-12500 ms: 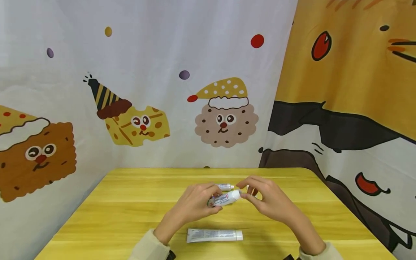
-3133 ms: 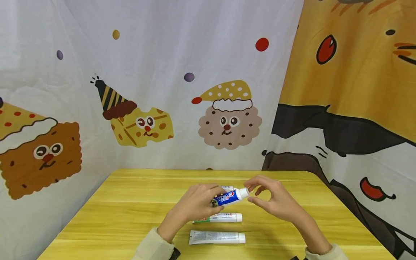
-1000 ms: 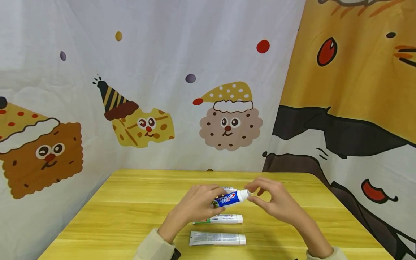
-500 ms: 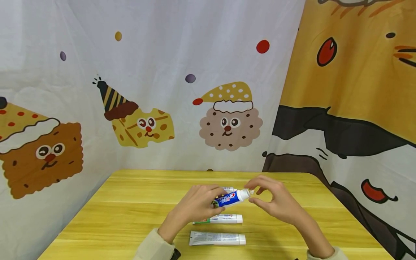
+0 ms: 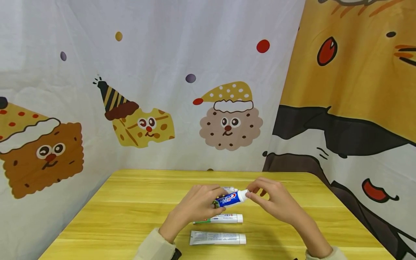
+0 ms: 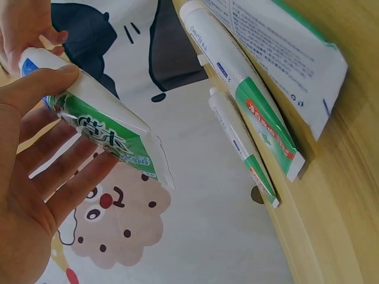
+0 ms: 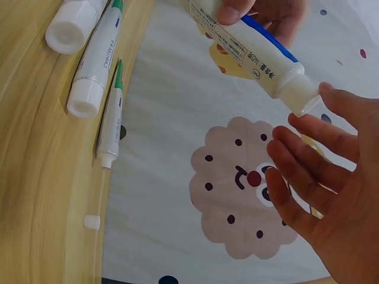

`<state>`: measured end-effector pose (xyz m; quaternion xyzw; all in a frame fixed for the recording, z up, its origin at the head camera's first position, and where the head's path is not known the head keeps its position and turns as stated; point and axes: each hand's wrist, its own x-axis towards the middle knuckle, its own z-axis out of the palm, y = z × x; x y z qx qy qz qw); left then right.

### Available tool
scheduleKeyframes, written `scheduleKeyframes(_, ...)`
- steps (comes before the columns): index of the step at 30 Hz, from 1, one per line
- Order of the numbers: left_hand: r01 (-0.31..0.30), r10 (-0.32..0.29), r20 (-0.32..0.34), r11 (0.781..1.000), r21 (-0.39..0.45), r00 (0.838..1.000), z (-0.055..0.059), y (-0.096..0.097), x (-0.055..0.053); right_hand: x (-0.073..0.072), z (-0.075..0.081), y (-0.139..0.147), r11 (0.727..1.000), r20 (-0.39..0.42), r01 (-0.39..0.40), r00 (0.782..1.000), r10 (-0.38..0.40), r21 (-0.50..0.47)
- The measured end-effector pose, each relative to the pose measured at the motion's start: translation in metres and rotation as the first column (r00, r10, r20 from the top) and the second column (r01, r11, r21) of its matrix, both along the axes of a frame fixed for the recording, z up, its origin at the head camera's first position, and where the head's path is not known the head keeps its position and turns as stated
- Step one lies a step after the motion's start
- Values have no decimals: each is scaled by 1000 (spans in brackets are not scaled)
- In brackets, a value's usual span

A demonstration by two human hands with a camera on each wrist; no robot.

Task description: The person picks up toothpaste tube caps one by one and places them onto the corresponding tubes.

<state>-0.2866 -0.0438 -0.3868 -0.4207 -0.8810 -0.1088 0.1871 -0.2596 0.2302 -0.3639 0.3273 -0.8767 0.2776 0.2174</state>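
Observation:
My left hand grips a blue, white and green toothpaste tube, raised over the table and pointing its capped end to the right. In the left wrist view, the thumb lies across this tube with the fingers beneath. My right hand pinches the tube's white cap between thumb and index fingertip; its other fingers are spread in the right wrist view. Just below the held tube lies a white and green toothpaste tube. Nearer to me is a white toothpaste tube with printed text.
A small toothpaste tube lies farthest back, its narrow nozzle showing. Beyond that nozzle, a small white cap sits on the wooden table near its far edge. A printed curtain hangs behind.
Earlier my left hand held a white tube; a white and green one now lies on the table and the blue one is held. The right fingertips, looser half a second ago, have closed on its cap.

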Motion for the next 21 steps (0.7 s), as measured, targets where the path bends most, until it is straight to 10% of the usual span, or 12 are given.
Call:
scheduleKeyframes(11, -7, 7, -1, 1000, -2, 1000, -1, -1, 0, -1, 1, 1, 987, -42, -155, 987, 153, -32)
scheduleKeyframes(21, 10, -10, -2, 1000, 1, 1000, -1, -1, 0, 0, 0, 1, 993, -16, -114, 993, 114, -7)
